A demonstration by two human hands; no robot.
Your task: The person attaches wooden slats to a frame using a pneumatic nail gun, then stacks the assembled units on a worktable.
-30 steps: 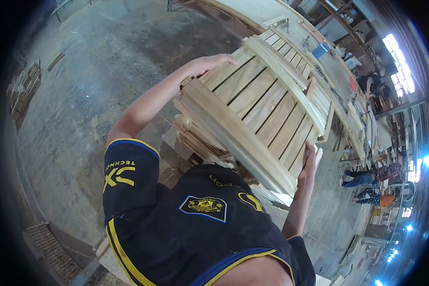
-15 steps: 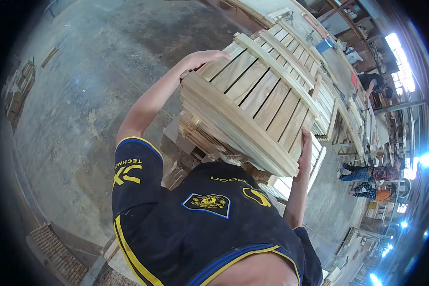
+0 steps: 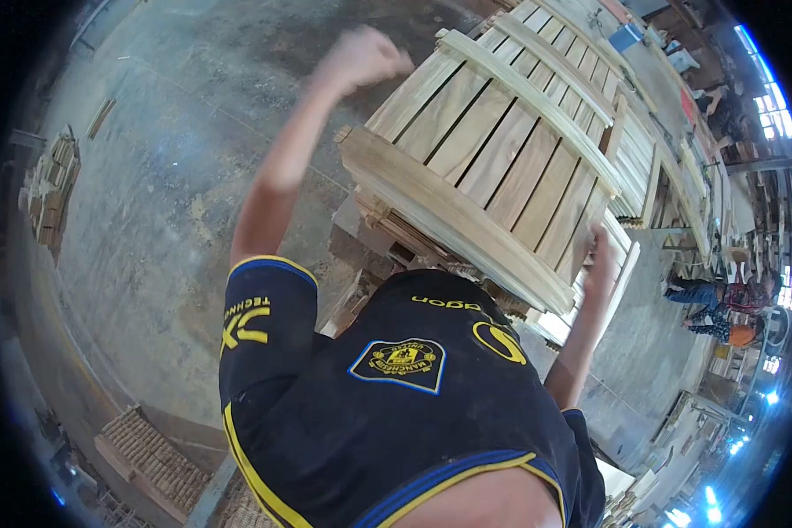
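The pale-brown, slatted wooden panel (image 3: pixel 486 145) lies at 1 o'clock. Your left hand (image 3: pixel 365 62) (12 o'clock) and right hand (image 3: pixel 600 262) (3 o'clock) are near its ends; blur hides whether either is open or closed.

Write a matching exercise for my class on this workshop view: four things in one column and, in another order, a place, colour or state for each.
Things:
1. Left hand
2. Nearest slatted panel
3. Camera wearer's shirt
4. Box-like item

Descriptions:
A. Dark, with yellow and blue trim
B. Bright blue, beyond the nearest slatted panel
C. Blurred, with grey floor behind it
D. Pale wood, with narrow dark gaps

Right pairs: 1-C, 2-D, 3-A, 4-B
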